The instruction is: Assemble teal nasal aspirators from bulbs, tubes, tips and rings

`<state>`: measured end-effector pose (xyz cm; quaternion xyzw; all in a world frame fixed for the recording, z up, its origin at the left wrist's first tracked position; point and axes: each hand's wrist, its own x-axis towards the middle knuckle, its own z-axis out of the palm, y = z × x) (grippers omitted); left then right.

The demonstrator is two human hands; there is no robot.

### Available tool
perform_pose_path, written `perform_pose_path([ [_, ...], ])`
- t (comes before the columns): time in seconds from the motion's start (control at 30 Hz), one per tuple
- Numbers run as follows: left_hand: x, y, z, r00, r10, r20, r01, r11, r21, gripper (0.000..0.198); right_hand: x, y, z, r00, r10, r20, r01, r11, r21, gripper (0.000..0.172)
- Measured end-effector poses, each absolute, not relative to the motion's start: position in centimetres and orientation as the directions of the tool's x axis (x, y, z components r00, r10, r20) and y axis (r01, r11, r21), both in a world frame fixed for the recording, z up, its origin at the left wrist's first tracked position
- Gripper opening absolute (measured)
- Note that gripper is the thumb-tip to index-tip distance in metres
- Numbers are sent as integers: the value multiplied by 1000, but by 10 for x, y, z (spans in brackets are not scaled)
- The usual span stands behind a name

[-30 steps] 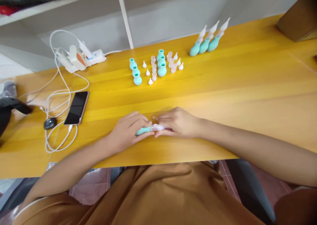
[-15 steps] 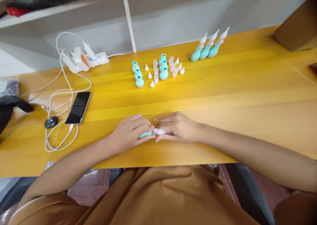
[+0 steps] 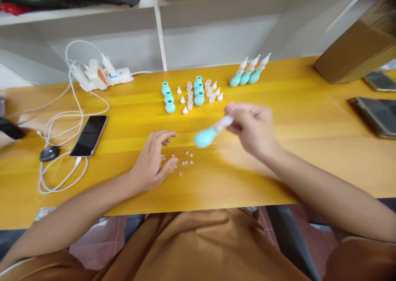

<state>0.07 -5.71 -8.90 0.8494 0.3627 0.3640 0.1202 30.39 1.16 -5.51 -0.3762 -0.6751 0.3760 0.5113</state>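
Note:
My right hand (image 3: 252, 126) is raised above the yellow table (image 3: 309, 149), blurred by motion, and pinches the clear tip of an assembled teal bulb aspirator (image 3: 206, 135) that hangs down to the left. My left hand (image 3: 153, 161) rests on the table with its fingers loosely spread and nothing in it, right beside several tiny pale rings (image 3: 185, 161). Farther back stand loose teal bulbs (image 3: 169, 99), small white tips (image 3: 185, 109) and clear pinkish pieces (image 3: 189, 95). Three finished aspirators (image 3: 247, 72) lean together at the back right.
A phone (image 3: 89, 135) lies at the left with white cables (image 3: 62, 120), a dark puck (image 3: 48, 153) and a power strip (image 3: 102, 72). A cardboard box (image 3: 352, 54) and two dark devices (image 3: 375, 116) are at the right. A white shelf post (image 3: 159, 29) rises behind.
My right hand has lifted the assembled aspirator off the table, up and to the right. My left hand let go of it and opened. The camera tilted up.

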Motion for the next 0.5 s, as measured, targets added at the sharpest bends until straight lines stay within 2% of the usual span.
perform_pose_path([
  [0.03, 0, -55, -90, 465, 714, 524, 531, -699, 480, 50, 319, 25, -40, -132, 894, 429, 151, 446, -882, 55],
  [0.13, -1, -50, -93, 459, 747, 481, 534, -665, 522, 41, 365, 67, 6, 5, 913, 408, 415, 369, -831, 49],
  [0.2, -1, -47, -96, 459, 765, 451, 535, -644, 547, 36, 393, 94, 26, 80, 923, 377, 655, 236, -718, 53],
  [0.27, 0, -45, -97, 471, 775, 421, 541, -631, 556, 33, 415, 119, 31, 123, 956, 265, 778, 73, -624, 56],
  [0.4, 1, -45, -95, 518, 768, 376, 537, -635, 556, 30, 445, 167, 12, 232, 956, 180, 705, -38, -708, 50],
  [0.5, 1, -44, -93, 556, 756, 345, 527, -642, 557, 28, 459, 196, -6, 311, 931, 190, 674, -75, -735, 47],
])
